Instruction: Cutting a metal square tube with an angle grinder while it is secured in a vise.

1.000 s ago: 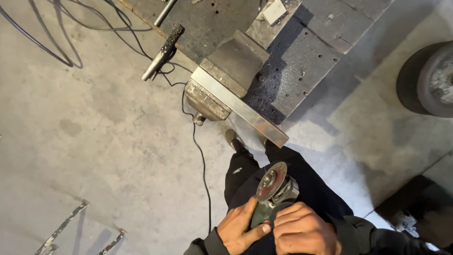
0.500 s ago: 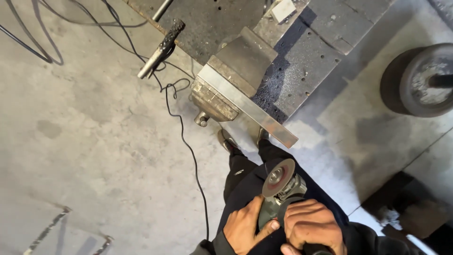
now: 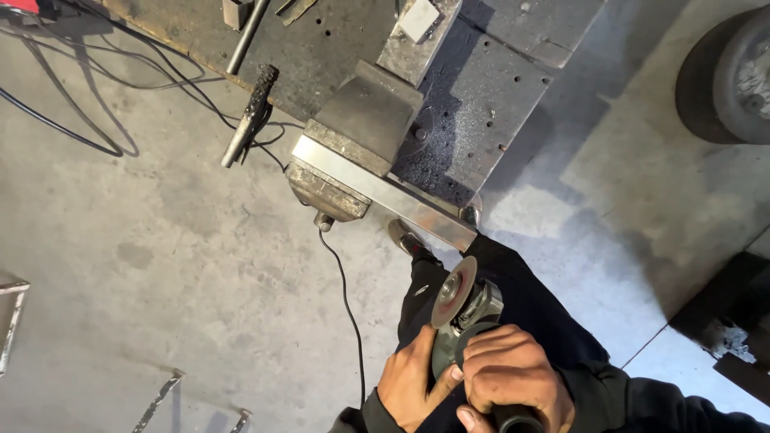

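Hands (image 3: pixel 473 381) partly covering grinder (image 3: pixel 465 309)

Tyre (image 3: pixel 734 76) beside steel workbench (image 3: pixel 481 88)

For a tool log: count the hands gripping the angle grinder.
2. The left hand steadies the angle grinder body beside the disc; the right hand wraps its rear handle.

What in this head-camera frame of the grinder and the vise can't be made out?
- Angle grinder body: covered by left hand and right hand; the switch is hidden.
- Metal bar middle: inside the bench vise jaws.
- Tyre: cut off by right edge.
- Metal frames on the floor: cut off by left and bottom edges.
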